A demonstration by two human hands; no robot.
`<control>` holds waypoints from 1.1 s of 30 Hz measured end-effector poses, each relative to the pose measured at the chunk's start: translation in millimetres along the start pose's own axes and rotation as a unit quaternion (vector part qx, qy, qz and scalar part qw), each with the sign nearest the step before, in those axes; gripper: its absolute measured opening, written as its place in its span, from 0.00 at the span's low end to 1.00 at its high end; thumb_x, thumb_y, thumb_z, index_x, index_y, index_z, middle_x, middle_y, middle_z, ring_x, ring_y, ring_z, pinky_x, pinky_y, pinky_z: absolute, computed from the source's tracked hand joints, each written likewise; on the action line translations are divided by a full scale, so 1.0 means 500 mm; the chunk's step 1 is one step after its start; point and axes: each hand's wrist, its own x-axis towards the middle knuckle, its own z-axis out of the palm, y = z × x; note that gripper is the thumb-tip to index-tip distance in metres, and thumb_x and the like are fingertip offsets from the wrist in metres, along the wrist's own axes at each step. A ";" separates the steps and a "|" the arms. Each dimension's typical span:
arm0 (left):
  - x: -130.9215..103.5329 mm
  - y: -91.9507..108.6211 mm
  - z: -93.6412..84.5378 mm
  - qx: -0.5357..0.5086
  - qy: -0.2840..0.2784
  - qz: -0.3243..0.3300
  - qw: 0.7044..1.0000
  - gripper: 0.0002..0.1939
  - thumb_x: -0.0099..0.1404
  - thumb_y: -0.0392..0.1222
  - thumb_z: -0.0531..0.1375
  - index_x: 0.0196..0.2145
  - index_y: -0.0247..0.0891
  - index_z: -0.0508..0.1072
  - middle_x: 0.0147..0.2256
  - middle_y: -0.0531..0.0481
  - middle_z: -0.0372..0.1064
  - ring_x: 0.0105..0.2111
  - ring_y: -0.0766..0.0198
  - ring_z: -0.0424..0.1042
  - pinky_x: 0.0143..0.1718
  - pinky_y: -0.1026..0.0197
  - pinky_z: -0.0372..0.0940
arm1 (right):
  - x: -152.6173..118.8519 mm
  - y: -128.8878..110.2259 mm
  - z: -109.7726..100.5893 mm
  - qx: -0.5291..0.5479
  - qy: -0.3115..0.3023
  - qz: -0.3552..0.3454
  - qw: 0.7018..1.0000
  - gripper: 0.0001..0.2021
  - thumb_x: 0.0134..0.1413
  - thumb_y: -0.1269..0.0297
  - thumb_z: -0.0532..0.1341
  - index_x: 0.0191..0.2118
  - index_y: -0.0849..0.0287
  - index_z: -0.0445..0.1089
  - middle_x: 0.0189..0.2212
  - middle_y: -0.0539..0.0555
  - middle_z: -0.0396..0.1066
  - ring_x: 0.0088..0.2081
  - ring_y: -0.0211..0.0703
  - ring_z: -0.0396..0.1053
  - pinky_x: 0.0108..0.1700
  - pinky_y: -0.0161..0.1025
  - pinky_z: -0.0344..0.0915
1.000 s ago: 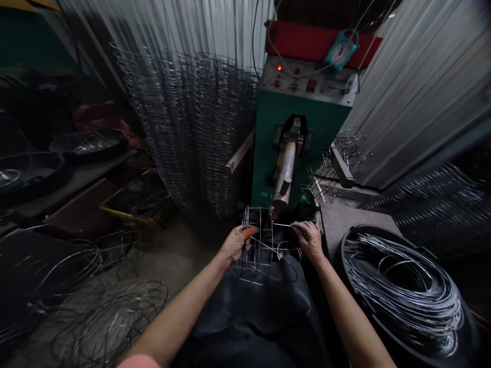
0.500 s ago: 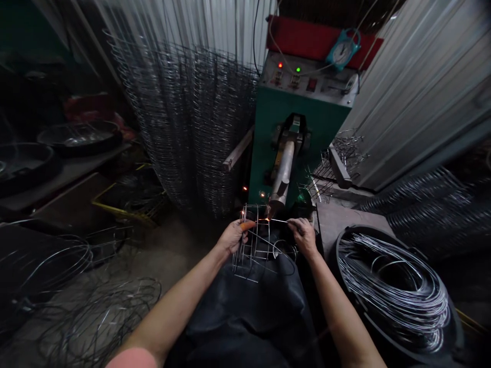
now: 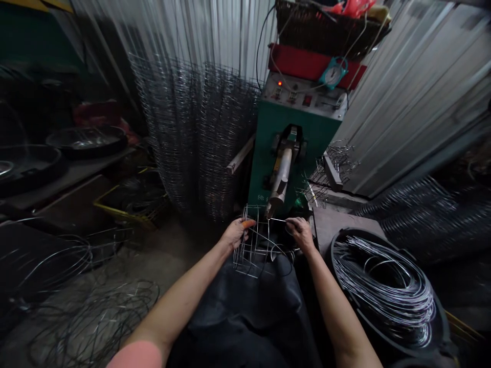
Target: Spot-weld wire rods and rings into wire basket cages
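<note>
My left hand [image 3: 233, 235] is closed around an orange handle [image 3: 248, 224], beside a small wire frame [image 3: 251, 255] over my dark apron. Pinched in the fingers of my right hand [image 3: 300, 232] is a thin wire [image 3: 278, 220], which reaches left to the frame. The slanted metal arm [image 3: 282, 179] of a green machine [image 3: 264, 133] ends right above the spot where wire and frame meet. Whether my left fingers also grip the frame is hard to make out.
A black tub [image 3: 337, 255] of coiled wire stands to the right. Tall stacks of wire racks [image 3: 218, 138] rise behind on the left. Loose wire loops [image 3: 99, 317] lie on the floor at left, near a yellow-edged crate [image 3: 126, 212].
The orange sparks at the arm's tip are gone, and the green light on the machine has gone out. The view has tilted up a little. Both hands keep nearly the same place.
</note>
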 end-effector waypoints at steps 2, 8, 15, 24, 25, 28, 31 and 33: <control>0.000 0.000 0.001 0.001 0.003 -0.005 1.000 0.15 0.37 0.39 0.68 0.24 0.34 0.68 0.19 0.59 0.59 0.14 0.79 0.50 0.14 0.70 0.44 | 0.003 0.005 0.003 0.000 -0.003 0.006 1.000 0.10 0.57 0.62 0.54 0.35 0.54 0.72 0.33 0.53 0.72 0.37 0.45 0.66 0.41 0.42 0.59; 0.000 0.001 0.001 0.003 0.015 -0.018 1.000 0.15 0.38 0.40 0.68 0.25 0.33 0.69 0.19 0.58 0.60 0.14 0.78 0.50 0.14 0.70 0.44 | -0.007 -0.030 -0.023 -0.011 0.028 0.008 1.000 0.10 0.56 0.60 0.55 0.39 0.55 0.72 0.37 0.56 0.70 0.42 0.49 0.64 0.44 0.45 0.61; -0.001 -0.004 -0.002 -0.005 0.017 -0.006 1.000 0.16 0.37 0.39 0.68 0.25 0.34 0.68 0.16 0.60 0.56 0.13 0.77 0.50 0.13 0.69 0.42 | -0.083 -0.193 -0.010 0.081 -0.099 -0.008 0.992 0.11 0.57 0.69 0.53 0.44 0.56 0.69 0.37 0.55 0.67 0.37 0.43 0.67 0.38 0.38 0.65; 0.006 0.005 0.002 -0.025 0.022 0.014 0.999 0.14 0.38 0.39 0.66 0.24 0.33 0.68 0.18 0.59 0.57 0.13 0.79 0.47 0.12 0.69 0.38 | -0.050 -0.066 -0.016 0.066 0.021 0.018 0.997 0.09 0.57 0.60 0.56 0.37 0.52 0.73 0.33 0.53 0.70 0.38 0.45 0.65 0.41 0.42 0.62; 0.007 0.005 0.002 -0.026 0.021 0.017 0.999 0.14 0.38 0.39 0.66 0.24 0.33 0.68 0.18 0.59 0.57 0.12 0.79 0.47 0.12 0.69 0.38 | -0.049 -0.049 -0.017 0.059 0.038 0.019 0.997 0.10 0.57 0.59 0.56 0.36 0.52 0.74 0.34 0.54 0.70 0.39 0.46 0.65 0.42 0.44 0.62; 0.008 0.004 0.002 -0.024 0.020 0.028 0.999 0.14 0.39 0.39 0.66 0.25 0.33 0.67 0.19 0.58 0.60 0.13 0.79 0.47 0.13 0.69 0.38 | -0.046 -0.018 -0.013 0.042 0.078 0.013 0.996 0.10 0.56 0.58 0.56 0.34 0.51 0.74 0.38 0.54 0.68 0.43 0.48 0.62 0.45 0.47 0.60; 0.009 0.002 0.002 -0.018 0.016 0.032 0.999 0.15 0.39 0.39 0.67 0.25 0.33 0.67 0.19 0.58 0.60 0.13 0.79 0.47 0.12 0.69 0.38 | -0.037 -0.004 -0.001 0.026 0.089 -0.012 0.996 0.09 0.55 0.58 0.57 0.33 0.51 0.74 0.42 0.54 0.67 0.46 0.50 0.59 0.47 0.49 0.59; 0.012 0.004 0.002 -0.018 0.016 0.031 0.999 0.16 0.38 0.40 0.67 0.25 0.34 0.67 0.19 0.58 0.59 0.13 0.79 0.47 0.12 0.69 0.38 | -0.029 0.002 0.005 0.017 0.087 -0.028 0.996 0.08 0.55 0.59 0.58 0.33 0.51 0.74 0.44 0.53 0.67 0.47 0.51 0.57 0.48 0.50 0.58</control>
